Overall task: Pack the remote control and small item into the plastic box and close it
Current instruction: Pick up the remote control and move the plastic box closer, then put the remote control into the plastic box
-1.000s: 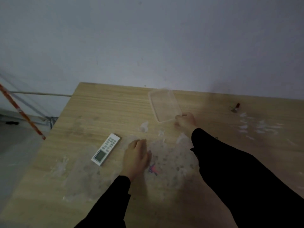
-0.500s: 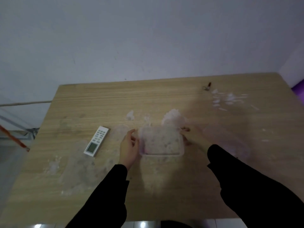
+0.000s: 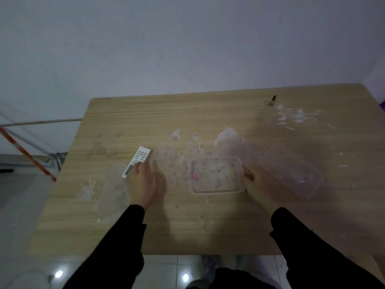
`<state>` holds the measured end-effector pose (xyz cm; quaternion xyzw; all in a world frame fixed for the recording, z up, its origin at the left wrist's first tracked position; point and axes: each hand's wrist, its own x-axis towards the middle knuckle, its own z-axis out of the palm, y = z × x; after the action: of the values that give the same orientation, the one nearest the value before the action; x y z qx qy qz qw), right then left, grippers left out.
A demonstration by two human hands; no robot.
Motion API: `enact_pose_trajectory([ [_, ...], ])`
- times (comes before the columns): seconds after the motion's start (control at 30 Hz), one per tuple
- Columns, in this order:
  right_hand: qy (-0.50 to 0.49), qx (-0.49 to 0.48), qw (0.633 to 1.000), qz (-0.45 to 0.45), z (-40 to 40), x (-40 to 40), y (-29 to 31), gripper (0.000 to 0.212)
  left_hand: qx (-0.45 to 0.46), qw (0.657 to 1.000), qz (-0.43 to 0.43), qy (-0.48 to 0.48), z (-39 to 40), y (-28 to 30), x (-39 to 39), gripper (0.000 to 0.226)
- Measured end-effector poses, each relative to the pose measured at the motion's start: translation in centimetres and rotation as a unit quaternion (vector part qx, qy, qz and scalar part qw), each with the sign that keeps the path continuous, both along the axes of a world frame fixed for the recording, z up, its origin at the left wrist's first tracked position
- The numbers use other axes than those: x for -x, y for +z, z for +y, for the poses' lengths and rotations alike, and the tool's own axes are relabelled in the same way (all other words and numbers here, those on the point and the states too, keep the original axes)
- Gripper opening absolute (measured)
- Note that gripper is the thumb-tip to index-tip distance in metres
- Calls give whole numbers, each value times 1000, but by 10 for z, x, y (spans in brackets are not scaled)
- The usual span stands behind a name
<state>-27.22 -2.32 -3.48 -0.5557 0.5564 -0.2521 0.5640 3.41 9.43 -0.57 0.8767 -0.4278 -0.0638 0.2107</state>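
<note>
The clear plastic box [image 3: 216, 175] sits open on the wooden table [image 3: 208, 222], with a small pink mark showing at its left side. My right hand [image 3: 258, 182] pinches the box's right rim. Its clear lid [image 3: 289, 170] lies flat just right of that hand. Left of the box lies the white remote control [image 3: 140, 157], slanted on the table. My left hand [image 3: 142, 182] rests over the remote's near end and hides it; whether the fingers grip it is unclear. A small red-and-dark item [image 3: 270, 101] lies far back on the right.
White smears and scraps [image 3: 293, 119] mark the table's middle and back right. The wall stands right behind the table. An orange-and-white pole [image 3: 27, 153] leans off the left edge. Tiled floor [image 3: 162, 270] shows below the near edge.
My left hand left the box's left side and moved left onto the remote. My right hand stays at the box's right rim. The lid now lies flat at the right.
</note>
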Motion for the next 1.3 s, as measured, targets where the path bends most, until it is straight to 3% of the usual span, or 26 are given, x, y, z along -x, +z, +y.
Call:
enact_pose_trajectory([
  [0.1, -15, 25, 999, 24, 5, 1, -4, 29, -99, 993, 30, 60, 11, -4, -30, 45],
  [0.17, -19, 35, 999, 25, 7, 2, -7, 27, -119, 990, 46, 55, 15, -7, -34, 48],
  [0.3, -25, 36, 999, 33, 10, 1, -7, 25, -92, 992, 49, 72, 17, -7, -27, 40],
  [0.43, -26, 38, 999, 24, 11, 1, -9, 23, 0, 989, 129, 67, 8, 7, -5, 41],
  [0.53, -35, 42, 998, 20, 14, 1, -10, 23, 80, 982, 171, 3, 0, 22, 31, 50],
  [0.63, -44, 37, 998, 14, 15, 0, -10, 23, 120, 967, 173, -140, -5, 30, 66, 49],
  [0.8, -41, 27, 999, 7, 12, 4, -5, 27, 12, 935, 139, -326, -12, 23, 91, 52],
  [1.07, -53, 16, 998, -2, 11, 1, -6, 21, -77, 920, 56, -379, -24, 16, 88, 50],
  [1.3, -47, 17, 999, 4, 8, 2, -3, 13, -57, 920, 18, -387, -23, 2, 94, 37],
])
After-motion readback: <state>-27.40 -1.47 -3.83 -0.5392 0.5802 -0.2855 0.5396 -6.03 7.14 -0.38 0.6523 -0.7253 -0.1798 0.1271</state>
